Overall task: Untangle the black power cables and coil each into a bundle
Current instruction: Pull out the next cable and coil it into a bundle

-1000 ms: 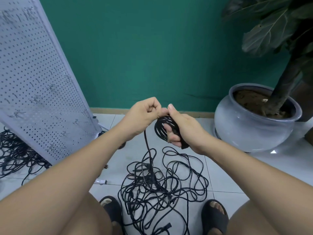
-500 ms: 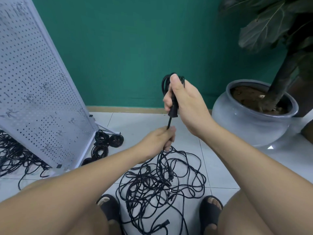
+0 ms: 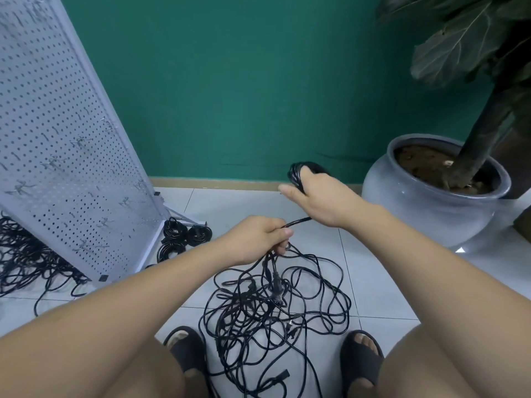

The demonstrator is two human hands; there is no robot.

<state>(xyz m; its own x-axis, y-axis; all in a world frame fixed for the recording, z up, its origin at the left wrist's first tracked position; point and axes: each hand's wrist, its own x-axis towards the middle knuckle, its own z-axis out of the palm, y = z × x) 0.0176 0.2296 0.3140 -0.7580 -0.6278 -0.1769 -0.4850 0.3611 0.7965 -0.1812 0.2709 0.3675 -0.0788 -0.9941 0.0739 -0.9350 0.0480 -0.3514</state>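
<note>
Nearest, two dark, soft-looking sandals [image 3: 186,351] sit on the glossy pale tiled floor [image 3: 373,282], and between them sprawls the tangle of black power cables [image 3: 275,305], thin matte loops crossing every way with moulded plugs showing among them. Just above it the left hand [image 3: 255,239] is clenched round several strands rising out of the heap, knuckles up, forearm reaching in from the lower left. One straight length of cable [image 3: 298,221] runs from that fist up towards the right hand [image 3: 324,196], which is held higher and farther out, back of the hand up, fingers wrapped round a small tight coil [image 3: 296,172], thumb pointing left. Beyond, a few finished round bundles [image 3: 184,235] lie at the foot of a leaning white perforated pegboard [image 3: 57,139], with more loose cable [image 3: 26,259] behind it. A rounded grey glazed pot [image 3: 425,208] stands by the smooth teal wall [image 3: 244,81].
</note>
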